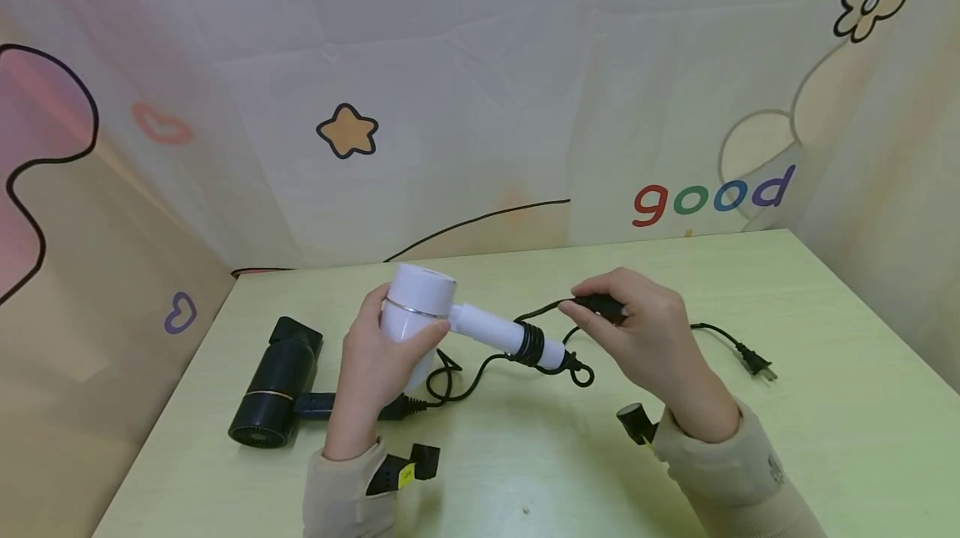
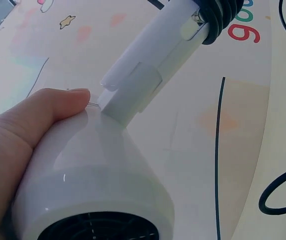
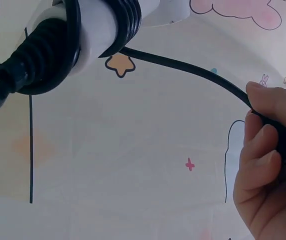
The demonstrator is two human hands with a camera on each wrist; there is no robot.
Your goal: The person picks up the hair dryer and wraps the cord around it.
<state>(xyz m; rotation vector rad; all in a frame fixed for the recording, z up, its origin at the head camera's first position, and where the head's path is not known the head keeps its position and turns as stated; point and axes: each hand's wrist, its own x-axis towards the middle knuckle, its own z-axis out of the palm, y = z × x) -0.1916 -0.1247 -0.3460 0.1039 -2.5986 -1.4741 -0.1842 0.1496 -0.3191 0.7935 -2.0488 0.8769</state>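
Cord [image 1: 531, 344] is wound in close turns round the handle [image 1: 486, 328] of the white dryer [image 1: 422, 292], which is held up over the bench [image 1: 540, 455] with its handle pointed toward the person's right. By this angle, it may be judged, the wound part is brought within easy reach of the other side. From the turns a free length is led out to a black plug [image 1: 600, 306], apparently held raised so that the line is not snagged. The black dryer [image 1: 273, 388] is laid on the bench at the left, probably to be out of the way; its lead [image 1: 415, 406] is passed behind the white handle in the head view, and a second plug [image 1: 752, 360], seemingly its own, is laid at the right.

The white dryer's body is gripped by the left hand [image 1: 378, 371], the thumb being set against the near side and spread only as wide as the barrel demands; the other fingers are mostly hidden. By the right hand [image 1: 645, 329], nearly closed, the black plug is pinched between thumb and bent fingers; the white dryer is not touched by it.
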